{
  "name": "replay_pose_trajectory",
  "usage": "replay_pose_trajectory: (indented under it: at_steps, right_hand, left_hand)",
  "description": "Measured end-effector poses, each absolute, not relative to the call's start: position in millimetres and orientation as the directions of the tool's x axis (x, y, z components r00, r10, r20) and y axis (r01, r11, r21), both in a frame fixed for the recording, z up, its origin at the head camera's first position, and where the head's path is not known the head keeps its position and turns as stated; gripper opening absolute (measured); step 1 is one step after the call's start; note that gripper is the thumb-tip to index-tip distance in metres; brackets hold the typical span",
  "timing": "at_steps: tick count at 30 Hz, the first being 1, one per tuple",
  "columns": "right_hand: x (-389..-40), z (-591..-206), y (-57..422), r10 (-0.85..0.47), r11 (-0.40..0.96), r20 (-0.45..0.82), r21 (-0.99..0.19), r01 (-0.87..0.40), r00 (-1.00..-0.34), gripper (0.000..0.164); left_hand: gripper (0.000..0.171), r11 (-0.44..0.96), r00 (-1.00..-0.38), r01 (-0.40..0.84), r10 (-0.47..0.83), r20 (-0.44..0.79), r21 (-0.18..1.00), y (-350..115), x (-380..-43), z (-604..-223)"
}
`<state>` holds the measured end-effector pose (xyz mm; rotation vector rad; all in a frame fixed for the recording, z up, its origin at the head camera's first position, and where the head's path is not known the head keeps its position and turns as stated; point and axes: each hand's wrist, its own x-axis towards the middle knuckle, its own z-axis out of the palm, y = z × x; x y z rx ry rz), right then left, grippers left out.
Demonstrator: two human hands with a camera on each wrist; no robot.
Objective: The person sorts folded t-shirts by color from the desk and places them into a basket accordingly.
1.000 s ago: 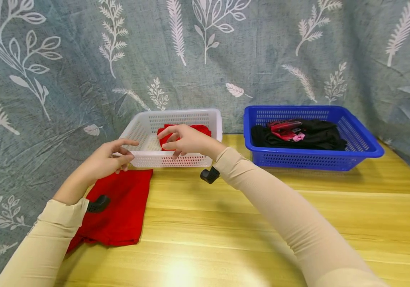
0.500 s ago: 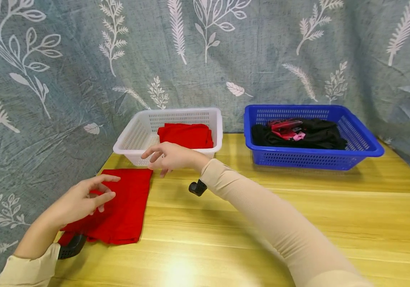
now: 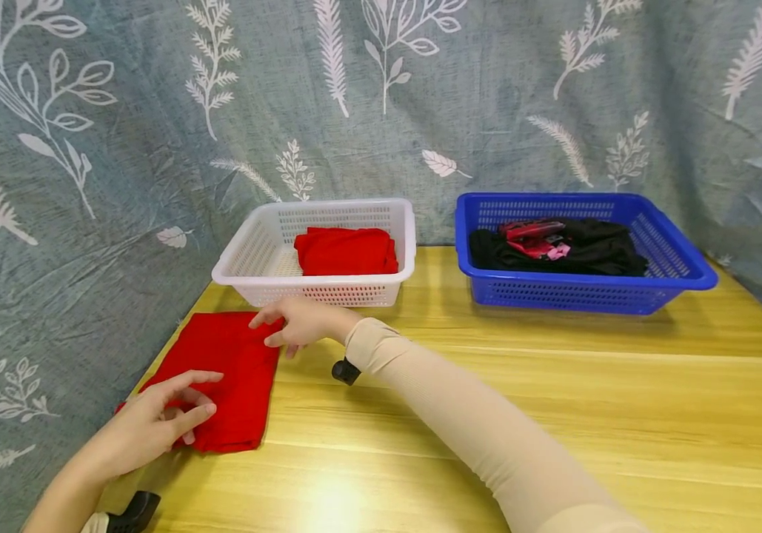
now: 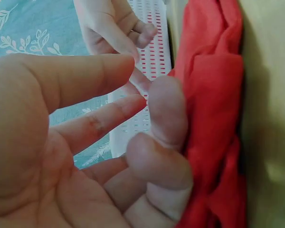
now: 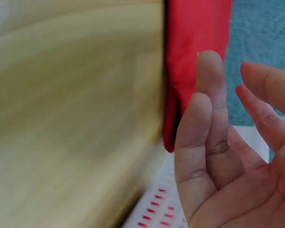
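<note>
A folded red cloth [image 3: 234, 370] lies flat on the table at the left, its layered edge showing in the left wrist view. Over its near left part hovers my left hand [image 3: 154, 422], fingers loosely bent and thumb apart, with nothing between them. My right hand [image 3: 307, 322] is at the cloth's far right corner, fingers spread and relaxed, and it too holds nothing. In the right wrist view the red cloth [image 5: 194, 42] stands just beyond the fingertips. Behind the right hand is a white basket [image 3: 247, 280] with another folded red cloth [image 3: 347, 252] inside.
A blue basket [image 3: 574, 289] stands at the back right, holding black clothing [image 3: 594, 248] and a red and pink item [image 3: 534, 238]. The wooden table [image 3: 487, 385] runs to the right. A patterned curtain [image 3: 381, 96] hangs behind and along the left side.
Both hands have come back from the white basket towards me. The left has dropped over the near side of the red cloth, the right to its far corner. The cloth stays put.
</note>
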<state>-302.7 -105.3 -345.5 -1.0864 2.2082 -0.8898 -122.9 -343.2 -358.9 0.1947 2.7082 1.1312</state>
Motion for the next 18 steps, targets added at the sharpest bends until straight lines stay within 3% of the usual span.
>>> replay_pose_trajectory:
  at_steps: [10,18]
  right_hand:
    - [-289.2,-353.7,-115.3,-0.801,0.572,-0.246,-0.584,-0.575,-0.546,0.042]
    - [-283.1,-351.5,-117.6,-0.816,0.578,-0.223,-0.305,-0.757,-0.533,0.036]
  left_hand:
    - [0.051,0.726,-0.981,0.055,0.168,-0.099,0.685,-338.9,-122.0,-368.4]
    - [0.051,0.725,-0.978,0.063,0.181,-0.101,0.686,-339.9,-124.7,-368.9]
